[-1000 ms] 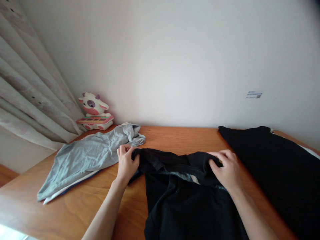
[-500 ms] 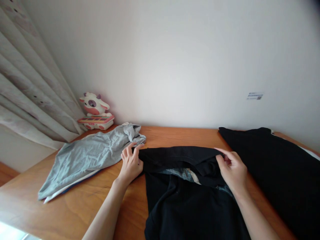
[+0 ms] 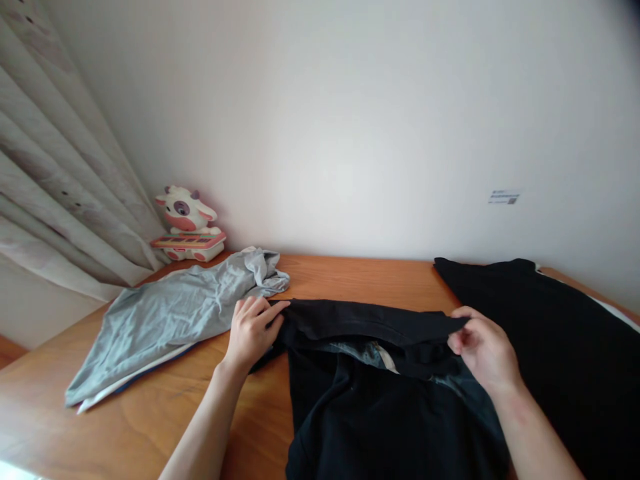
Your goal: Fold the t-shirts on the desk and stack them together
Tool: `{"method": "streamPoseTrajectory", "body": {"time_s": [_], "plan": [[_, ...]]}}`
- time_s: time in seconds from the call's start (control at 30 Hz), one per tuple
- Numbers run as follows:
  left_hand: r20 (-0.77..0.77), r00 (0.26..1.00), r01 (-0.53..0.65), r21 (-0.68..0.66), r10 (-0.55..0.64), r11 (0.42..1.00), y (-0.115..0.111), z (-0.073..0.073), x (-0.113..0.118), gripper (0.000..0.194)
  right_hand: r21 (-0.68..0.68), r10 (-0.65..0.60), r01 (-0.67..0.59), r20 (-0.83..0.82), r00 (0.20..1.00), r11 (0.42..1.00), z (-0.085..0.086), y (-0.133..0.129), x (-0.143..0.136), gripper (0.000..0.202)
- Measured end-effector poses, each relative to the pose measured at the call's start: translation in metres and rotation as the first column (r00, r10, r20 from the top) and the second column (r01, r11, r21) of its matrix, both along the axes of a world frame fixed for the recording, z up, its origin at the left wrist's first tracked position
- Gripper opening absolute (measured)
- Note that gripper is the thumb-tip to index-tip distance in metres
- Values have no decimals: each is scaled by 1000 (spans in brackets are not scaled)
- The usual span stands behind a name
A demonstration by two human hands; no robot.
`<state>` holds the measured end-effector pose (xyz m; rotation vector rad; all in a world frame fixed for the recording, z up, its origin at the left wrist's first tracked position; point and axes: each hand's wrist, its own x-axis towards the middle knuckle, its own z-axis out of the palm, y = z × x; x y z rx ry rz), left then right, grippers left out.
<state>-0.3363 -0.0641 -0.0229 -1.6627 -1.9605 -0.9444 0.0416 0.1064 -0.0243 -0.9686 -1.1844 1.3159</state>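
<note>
A black garment [image 3: 390, 427] lies at the lower middle, its top edge stretched between my two hands. My left hand [image 3: 253, 332] pinches the left end of that edge. At the right end, my right hand [image 3: 485, 347] grips the cloth between thumb and fingers. Below the raised edge an opening shows blue-grey fabric and a pale strip inside. The garment's lower part runs out of view at the bottom.
A grey garment [image 3: 165, 320] lies over white and dark blue cloth on the wooden table [image 3: 350, 277]. Behind it stands a cow toy [image 3: 187, 223] with a keyboard. Another black garment [image 3: 550, 347] covers the right side. A curtain [image 3: 60, 167] hangs at the left.
My right hand has moved right and slightly down, drawing the garment's top edge straighter. My left hand has shifted a little left and down, still holding its end.
</note>
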Motion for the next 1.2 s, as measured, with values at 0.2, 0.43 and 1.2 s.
{"method": "streamPoseTrajectory", "body": {"time_s": [0.2,0.43,1.2], "plan": [[806,589,587,-382,-54,714,-15,19,-10,38,-394,708,-619,128,695,679,-17,0,46,17],[563,792,237,72,-236,969,21,11,2,52,245,-142,109,122,982,963,-20,22,12,66],[24,995,96,-524,-97,846,29,-54,52,65,416,-327,-208,875,357,885,-62,25,-15,41]]}}
